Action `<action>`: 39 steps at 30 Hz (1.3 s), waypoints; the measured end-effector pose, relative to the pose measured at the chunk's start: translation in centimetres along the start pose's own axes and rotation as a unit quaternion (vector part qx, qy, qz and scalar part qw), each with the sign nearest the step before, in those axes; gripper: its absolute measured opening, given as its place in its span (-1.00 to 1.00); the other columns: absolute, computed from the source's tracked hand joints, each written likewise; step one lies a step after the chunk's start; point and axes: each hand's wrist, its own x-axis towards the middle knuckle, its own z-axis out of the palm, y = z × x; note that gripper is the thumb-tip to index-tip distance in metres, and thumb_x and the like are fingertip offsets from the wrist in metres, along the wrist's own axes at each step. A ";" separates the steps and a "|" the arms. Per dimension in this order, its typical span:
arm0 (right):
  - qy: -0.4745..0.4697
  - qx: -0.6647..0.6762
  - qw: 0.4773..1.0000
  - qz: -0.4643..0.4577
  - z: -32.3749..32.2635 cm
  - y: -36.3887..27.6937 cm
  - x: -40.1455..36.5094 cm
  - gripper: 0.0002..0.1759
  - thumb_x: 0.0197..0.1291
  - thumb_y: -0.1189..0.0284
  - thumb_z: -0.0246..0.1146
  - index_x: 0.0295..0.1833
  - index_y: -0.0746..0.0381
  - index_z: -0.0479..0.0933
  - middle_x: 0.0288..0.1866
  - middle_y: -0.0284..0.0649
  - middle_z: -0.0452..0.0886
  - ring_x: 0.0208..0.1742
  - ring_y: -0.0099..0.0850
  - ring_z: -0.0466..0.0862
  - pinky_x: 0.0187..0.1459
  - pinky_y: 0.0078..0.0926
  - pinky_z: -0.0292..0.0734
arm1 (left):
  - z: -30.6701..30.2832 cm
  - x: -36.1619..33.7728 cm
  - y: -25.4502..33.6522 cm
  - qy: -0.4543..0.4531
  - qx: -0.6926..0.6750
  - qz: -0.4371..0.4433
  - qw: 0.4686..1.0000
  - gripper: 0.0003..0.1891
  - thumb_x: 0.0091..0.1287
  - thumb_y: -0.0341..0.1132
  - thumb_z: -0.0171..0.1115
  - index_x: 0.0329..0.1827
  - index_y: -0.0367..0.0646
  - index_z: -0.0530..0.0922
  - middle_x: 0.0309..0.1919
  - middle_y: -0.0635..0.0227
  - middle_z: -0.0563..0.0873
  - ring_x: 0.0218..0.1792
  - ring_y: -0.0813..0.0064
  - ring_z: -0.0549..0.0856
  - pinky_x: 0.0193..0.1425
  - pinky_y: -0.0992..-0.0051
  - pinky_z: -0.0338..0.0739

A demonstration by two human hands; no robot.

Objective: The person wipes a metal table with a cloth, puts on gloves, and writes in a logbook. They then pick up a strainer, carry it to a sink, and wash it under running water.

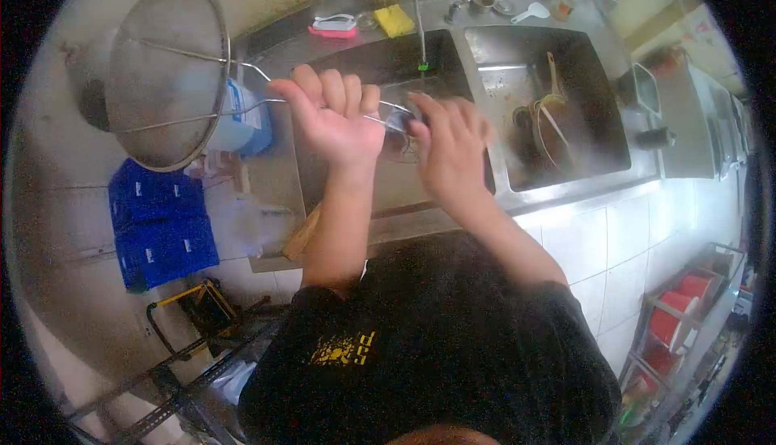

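Observation:
A large round wire-mesh strainer (168, 73) is held up at the left, its long wire handle stretching right across the sink. My left hand (338, 113) is closed around the middle of that handle, with the fingers wrapped over it. At the handle's far end my right hand (454, 142) has its fingers curled around the wire. Something small and greyish shows by the right fingertips, too blurred to name. Both hands are above the left sink basin (319, 202).
The right basin (517, 174) holds a pan-like vessel (558, 134) with a long-handled tool. Under the tap, a thin spout (419, 21) hangs over the left basin. A yellow cloth (394, 21) and a pink-based brush (332, 29) lie on the back ledge. Blue crates (162, 223) stand left.

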 end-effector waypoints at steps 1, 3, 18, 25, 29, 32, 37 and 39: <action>-0.017 0.029 0.999 0.010 0.5 -0.4 0.8 -0.73 0.25 0.33 0.21 0.02 0.18 0.49 -0.16 -0.19 0.56 -0.03 -0.16 0.52 -0.12 -0.31 0.37 | 0.2 0.0 -0.3 0.025 0.006 0.005 1.000 -0.48 0.48 0.22 -0.15 -0.57 0.10 0.14 -0.79 0.58 0.07 -0.75 0.65 0.00 -0.65 0.55 -0.07; -0.048 0.088 0.994 0.035 0.9 -1.2 1.9 -0.81 0.27 0.41 0.18 -0.02 0.17 0.49 -0.16 -0.18 0.57 -0.04 -0.14 0.54 -0.11 -0.28 0.37 | 0.8 0.0 -0.7 0.074 0.021 0.012 0.997 -0.47 0.47 0.23 -0.15 -0.57 0.10 0.13 -0.78 0.59 0.07 -0.75 0.64 0.00 -0.66 0.55 -0.08; -0.298 -0.010 0.935 0.193 3.3 7.0 -9.1 -0.65 0.37 0.20 0.12 -0.32 0.26 0.56 -0.42 0.01 0.66 -0.50 0.03 0.64 -0.44 -0.04 0.55 | -3.8 0.9 -1.6 0.095 0.175 -0.060 0.978 -0.43 0.45 0.28 -0.14 -0.59 0.10 0.08 -0.75 0.61 0.00 -0.69 0.66 -0.02 -0.62 0.55 -0.13; -0.332 0.340 0.875 0.091 0.5 5.5 -2.9 -0.58 0.30 0.14 0.23 -0.05 0.32 0.62 -0.13 0.04 0.68 -0.11 -0.07 0.69 -0.03 -0.20 0.54 | -3.7 -1.2 -3.3 -0.068 0.240 -0.271 0.930 -0.46 0.50 0.21 -0.16 -0.58 0.05 0.16 -0.72 0.64 0.10 -0.69 0.71 0.12 -0.62 0.60 0.11; -0.333 0.441 0.833 0.022 1.9 3.6 -2.4 -0.63 0.29 0.21 0.27 -0.03 0.33 0.63 -0.14 -0.02 0.69 -0.08 -0.13 0.68 0.06 -0.29 0.52 | -1.3 -1.2 -3.8 -0.189 0.298 -0.297 0.887 -0.56 0.55 0.06 -0.14 -0.40 -0.07 0.33 -0.54 0.52 0.33 -0.51 0.65 0.38 -0.36 0.56 0.39; -0.400 0.563 0.716 0.100 -0.2 2.7 -1.8 -0.68 0.37 0.23 0.20 0.00 0.25 0.64 -0.10 -0.21 0.71 -0.03 -0.40 0.66 0.11 -0.40 0.49 | -0.2 0.0 -0.8 -0.327 0.362 -0.364 0.793 -0.63 0.58 -0.09 -0.13 0.19 -0.16 0.41 -0.01 0.31 0.58 0.10 0.48 0.54 0.25 0.39 0.42; -0.377 0.642 0.611 0.269 -3.7 3.3 -1.1 -0.72 0.39 0.29 0.17 0.02 0.26 0.61 -0.04 -0.30 0.66 0.04 -0.50 0.58 0.17 -0.43 0.41 | -1.3 -4.8 3.4 -0.229 0.632 -0.199 0.713 -0.19 0.16 -0.65 0.20 0.52 -0.14 0.14 0.48 0.19 0.28 0.53 0.25 0.15 0.58 0.17 0.02; -0.330 0.701 0.549 0.312 -3.7 3.7 -0.5 -0.68 0.39 0.20 0.17 0.00 0.21 0.61 -0.09 -0.34 0.64 -0.04 -0.53 0.56 0.03 -0.50 0.42 | -2.3 -7.9 0.0 -0.219 0.555 -0.091 0.797 -0.06 0.13 -0.17 0.35 0.55 -0.18 0.05 0.47 0.02 0.23 0.47 0.18 0.25 0.54 0.20 0.09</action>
